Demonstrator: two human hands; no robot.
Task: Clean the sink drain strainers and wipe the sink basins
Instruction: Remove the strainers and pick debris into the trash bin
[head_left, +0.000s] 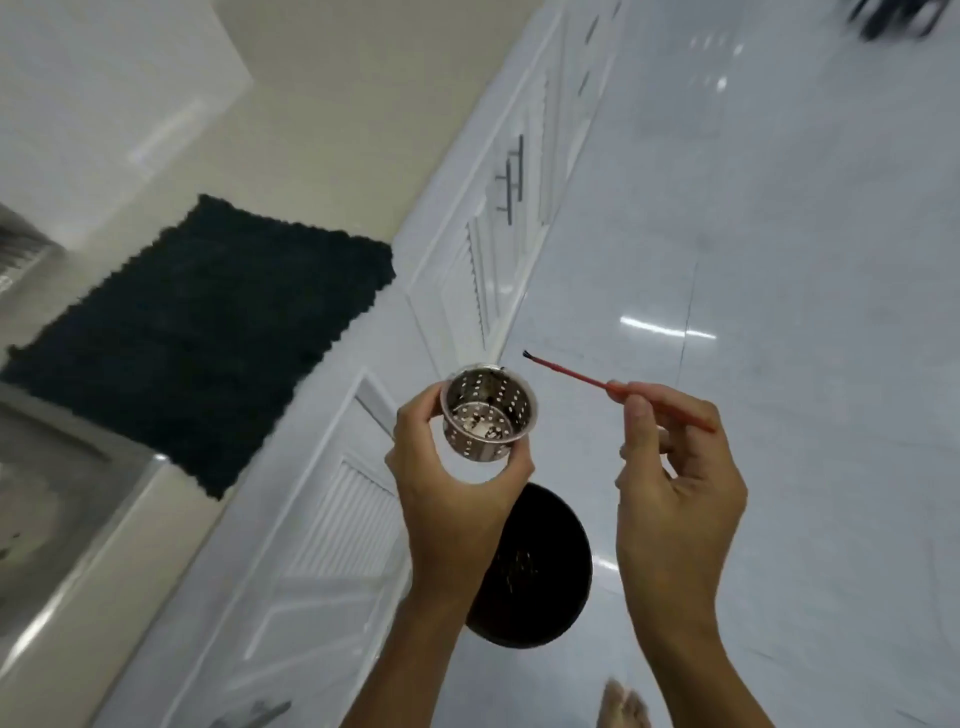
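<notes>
My left hand (447, 499) grips a perforated steel drain strainer (487, 413) by its rim, its open side tilted toward me, with dark bits stuck inside. My right hand (675, 467) pinches a thin red stick (576, 375) with a dark tip, held to the right of the strainer and not touching it. Both hands hover over a round black bin (540, 566) standing on the floor below. The edge of the steel sink basin (47, 483) shows at the far left.
A dark cloth (208, 332) lies on the beige counter beside the sink. White cabinet doors (332, 519) with metal handles run below the counter. Glossy white floor tiles (779, 260) spread to the right. My bare foot (621, 706) shows at the bottom edge.
</notes>
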